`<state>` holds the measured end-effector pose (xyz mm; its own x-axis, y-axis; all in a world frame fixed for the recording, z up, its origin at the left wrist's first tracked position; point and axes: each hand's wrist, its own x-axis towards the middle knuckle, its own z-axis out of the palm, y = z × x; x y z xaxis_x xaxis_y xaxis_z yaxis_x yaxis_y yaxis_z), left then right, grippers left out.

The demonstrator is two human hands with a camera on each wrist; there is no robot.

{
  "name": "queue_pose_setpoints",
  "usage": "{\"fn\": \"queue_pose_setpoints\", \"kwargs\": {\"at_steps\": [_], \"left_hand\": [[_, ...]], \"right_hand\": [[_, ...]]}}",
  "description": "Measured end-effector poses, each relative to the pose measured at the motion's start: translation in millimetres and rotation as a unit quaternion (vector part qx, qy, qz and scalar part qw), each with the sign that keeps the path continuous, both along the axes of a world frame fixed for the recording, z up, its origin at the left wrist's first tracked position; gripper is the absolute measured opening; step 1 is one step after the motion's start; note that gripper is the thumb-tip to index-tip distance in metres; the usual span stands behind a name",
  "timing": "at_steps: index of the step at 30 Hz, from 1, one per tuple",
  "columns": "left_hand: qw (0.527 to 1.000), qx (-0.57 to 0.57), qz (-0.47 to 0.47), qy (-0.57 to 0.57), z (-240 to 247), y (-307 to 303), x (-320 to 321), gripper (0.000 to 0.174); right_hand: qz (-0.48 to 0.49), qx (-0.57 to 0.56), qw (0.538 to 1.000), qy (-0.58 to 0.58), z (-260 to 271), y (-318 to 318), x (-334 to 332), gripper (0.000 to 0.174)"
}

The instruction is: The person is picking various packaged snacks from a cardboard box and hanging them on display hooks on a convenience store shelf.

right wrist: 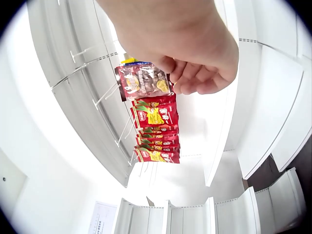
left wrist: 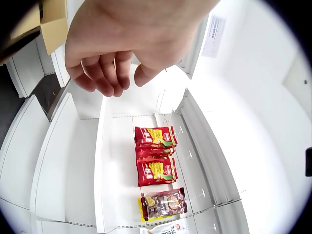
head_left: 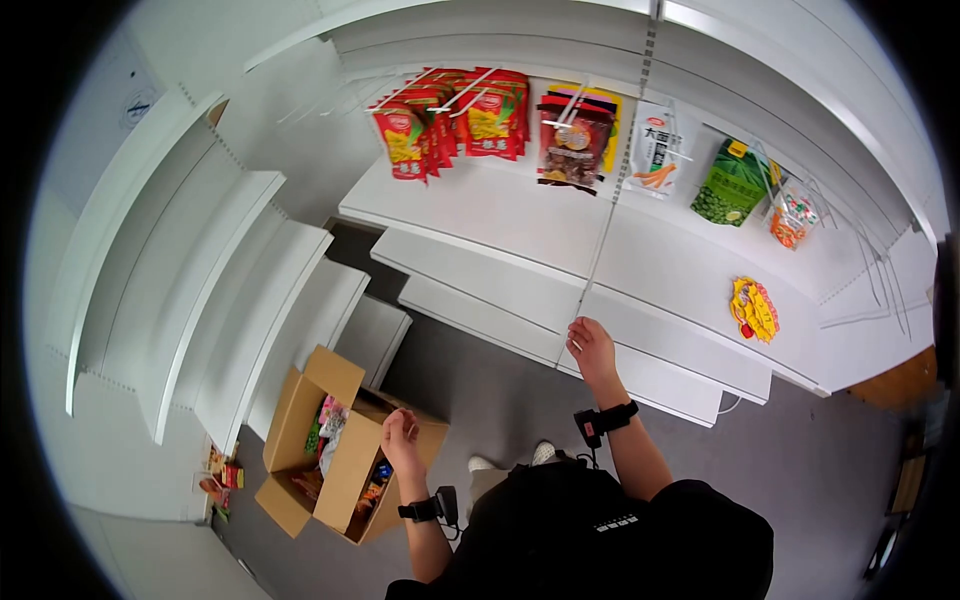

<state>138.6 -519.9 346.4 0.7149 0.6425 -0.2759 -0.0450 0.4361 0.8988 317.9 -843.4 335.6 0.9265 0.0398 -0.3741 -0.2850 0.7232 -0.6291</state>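
My left hand (head_left: 402,440) hangs over the open cardboard box (head_left: 355,455), its fingers loosely curled with nothing in them, as the left wrist view also shows. In front of the shelf edge, my right hand (head_left: 593,352) is raised, fingers loosely bent and holding nothing. Red snack bags (head_left: 405,140) hang in two rows on hooks. Beside them hang a dark brown snack bag (head_left: 573,140) with yellow packaging behind it, a white bag (head_left: 655,150), a green bag (head_left: 735,182) and a small clear-and-orange bag (head_left: 793,215). A yellow packet (head_left: 753,308) lies on the shelf at the right.
The white shelf (head_left: 480,215) runs across the front, with lower tiers stepping out below it. A tiered shelf unit (head_left: 215,290) stands at the left. Colourful packets (head_left: 330,430) fill the box on the grey floor (head_left: 450,380). Bare wire hooks (head_left: 880,265) stick out at the right.
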Motion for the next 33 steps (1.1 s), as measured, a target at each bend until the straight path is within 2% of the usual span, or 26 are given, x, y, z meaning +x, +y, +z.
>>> {"fn": "queue_pose_setpoints", "kwargs": {"at_steps": [5,9,12,17,26,33], "left_hand": [[0.998,-0.005,0.065,-0.001,7.7,18.9,-29.0,0.018],[0.996,-0.011,0.082,-0.033,-13.2,58.6,-66.1,0.016],[0.988,-0.013,0.153,0.003,-5.4,77.0,-96.6,0.015],[0.975,-0.044,0.215,0.038,-18.4,122.7,-155.6,0.019],[0.961,-0.048,0.272,0.026,-30.4,205.4,-237.4,0.023],[0.949,-0.071,0.296,0.081,-39.4,225.0,-267.6,0.025]], "right_hand": [[0.044,-0.016,0.999,-0.003,4.3,43.1,0.9,0.018],[0.082,-0.024,0.996,0.003,3.0,90.5,-2.5,0.019],[0.118,-0.026,0.993,0.003,2.0,135.1,-15.7,0.020],[0.172,-0.021,0.985,0.006,1.7,206.7,-41.0,0.020],[0.266,-0.011,0.964,0.015,-7.1,334.9,-86.3,0.020],[0.325,-0.047,0.944,0.036,-19.7,392.8,-110.0,0.019]]}}
